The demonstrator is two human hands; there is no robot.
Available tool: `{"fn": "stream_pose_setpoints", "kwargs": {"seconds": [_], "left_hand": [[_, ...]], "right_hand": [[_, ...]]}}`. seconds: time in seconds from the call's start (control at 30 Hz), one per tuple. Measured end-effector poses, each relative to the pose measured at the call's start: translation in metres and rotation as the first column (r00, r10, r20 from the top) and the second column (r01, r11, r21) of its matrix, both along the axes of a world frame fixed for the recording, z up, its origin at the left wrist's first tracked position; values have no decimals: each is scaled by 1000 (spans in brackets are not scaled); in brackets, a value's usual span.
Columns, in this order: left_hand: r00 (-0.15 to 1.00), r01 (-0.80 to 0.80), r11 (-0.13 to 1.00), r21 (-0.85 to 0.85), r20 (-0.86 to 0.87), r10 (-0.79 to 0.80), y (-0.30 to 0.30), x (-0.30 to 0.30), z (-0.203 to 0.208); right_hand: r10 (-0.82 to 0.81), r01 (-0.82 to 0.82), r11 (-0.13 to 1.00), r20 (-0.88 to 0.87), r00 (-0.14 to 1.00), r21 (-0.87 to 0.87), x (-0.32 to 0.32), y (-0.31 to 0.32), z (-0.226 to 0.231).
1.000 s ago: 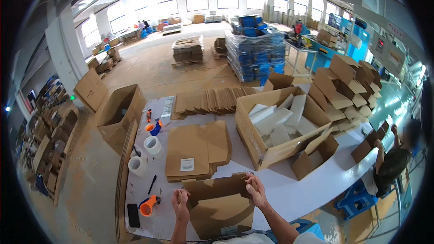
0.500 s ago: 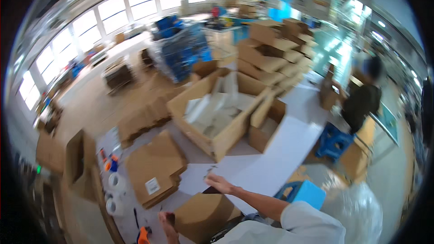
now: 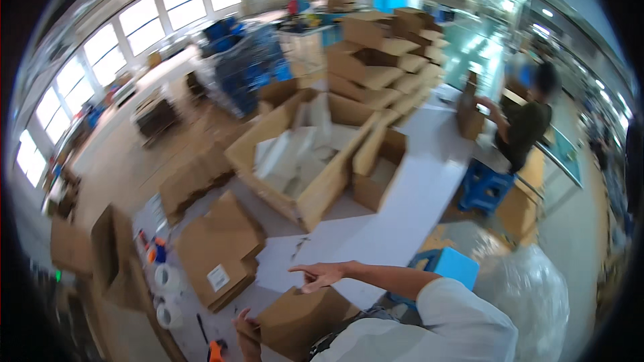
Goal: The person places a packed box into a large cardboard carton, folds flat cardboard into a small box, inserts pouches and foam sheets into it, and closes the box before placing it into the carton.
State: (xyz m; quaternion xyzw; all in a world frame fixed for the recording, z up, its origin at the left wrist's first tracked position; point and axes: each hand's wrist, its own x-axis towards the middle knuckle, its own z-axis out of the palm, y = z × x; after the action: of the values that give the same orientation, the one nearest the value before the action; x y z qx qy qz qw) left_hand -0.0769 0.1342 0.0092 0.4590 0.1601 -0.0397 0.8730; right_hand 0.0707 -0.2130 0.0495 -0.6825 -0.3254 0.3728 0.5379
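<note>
A brown cardboard box (image 3: 302,322) sits on the white table close in front of me, partly hidden by my body. My left hand (image 3: 247,328) is at its left edge, with the fingers raised and slightly apart; whether it touches the cardboard I cannot tell. Over the far edge of the same box, my right hand (image 3: 322,273) is open, its index finger stretched out to the left. Beyond the hands, to the left, lies a stack of flat cardboard pieces (image 3: 218,248) with a white label on the top one.
A large open carton (image 3: 302,208) with white sheets inside stands farther off, beside a smaller open box (image 3: 379,174). Tape rolls (image 3: 168,276) and an orange-and-black tool (image 3: 216,350) lie left. Open boxes (image 3: 382,60) are piled behind. A co-worker (image 3: 530,114) handles a box at right.
My right hand has straightened its fingers and reaches left over the box. My left hand's fingers have lifted and spread a little. The whole view has shifted slightly.
</note>
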Motion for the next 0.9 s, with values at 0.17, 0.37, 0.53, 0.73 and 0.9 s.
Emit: {"fn": "stream_pose_setpoints", "kwargs": {"seconds": [0.17, 0.37, 0.53, 0.73, 0.9], "left_hand": [[978, 195, 958, 211, 34, -206, -4, 16, -6], [964, 265, 918, 296, -56, -261, -25, 11, 11], [987, 138, 963, 230, -110, -115, -23, -9, -14], [998, 66, 997, 29, -20, -66, -40, -25, 8], [989, 77, 931, 357, -145, -26, -44, -19, 10]], "right_hand": [[96, -50, 979, 229, 969, -198, -14, -8, 35], [156, -105, 961, 191, 969, -254, -12, 1, 12], [-180, 178, 982, -29, 983, -62, -32, -1, 4], [-304, 301, 952, -48, 952, -60, -46, -16, -16], [-499, 495, 867, -154, 853, -66, -53, -5, -37]]}}
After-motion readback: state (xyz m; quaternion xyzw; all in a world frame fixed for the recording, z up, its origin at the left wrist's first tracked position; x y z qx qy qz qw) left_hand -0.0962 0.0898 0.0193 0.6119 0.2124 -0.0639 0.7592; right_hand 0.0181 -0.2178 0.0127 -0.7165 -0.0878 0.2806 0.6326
